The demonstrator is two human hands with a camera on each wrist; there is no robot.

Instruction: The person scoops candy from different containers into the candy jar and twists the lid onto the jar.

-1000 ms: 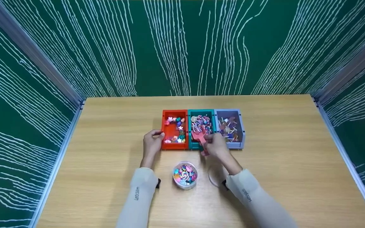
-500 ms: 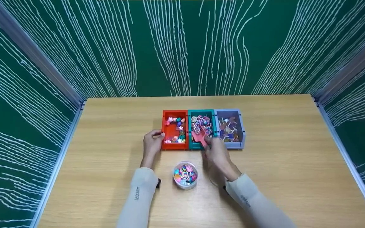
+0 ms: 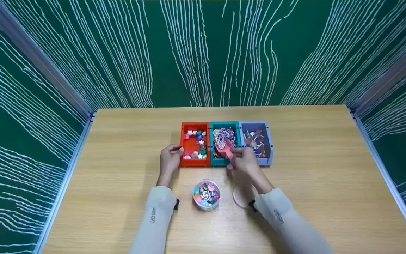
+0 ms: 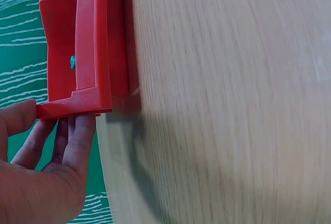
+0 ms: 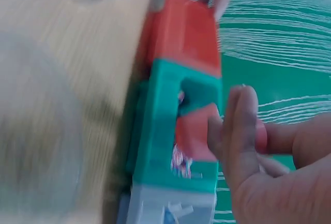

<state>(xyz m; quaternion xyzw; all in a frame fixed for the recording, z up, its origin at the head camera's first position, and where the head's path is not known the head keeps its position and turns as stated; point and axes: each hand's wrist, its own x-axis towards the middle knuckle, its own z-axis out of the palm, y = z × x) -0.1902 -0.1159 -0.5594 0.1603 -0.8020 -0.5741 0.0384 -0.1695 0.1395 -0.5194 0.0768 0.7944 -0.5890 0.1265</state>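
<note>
My right hand (image 3: 248, 163) grips the handle of a pink scoop (image 3: 226, 151). Its blade is inside the teal bin (image 3: 219, 162), tilted, with striped candy-like pieces (image 3: 221, 143) on it. In the right wrist view the scoop's blade (image 5: 195, 133) shows over the teal bin's opening. At the left end of the row, my left hand (image 3: 169, 161) pinches the side wall of the red bin (image 3: 189, 145). The left wrist view has the thumb at the rim and the other fingers (image 4: 77, 141) against the outside of the red bin (image 4: 93, 48).
To the right of the teal bin, a lavender bin (image 3: 265, 161) holds small stick-shaped pieces. Nearer me stands a clear round tub (image 3: 206, 209) full of colourful charms. A clear round lid (image 3: 235, 197) lies beside it, partly under my right wrist. Patterned green walls enclose the table (image 3: 125, 141).
The scoop dips lower toward me, then rises slightly and now carries several striped pieces on its blade. My left hand stays on the red bin.
</note>
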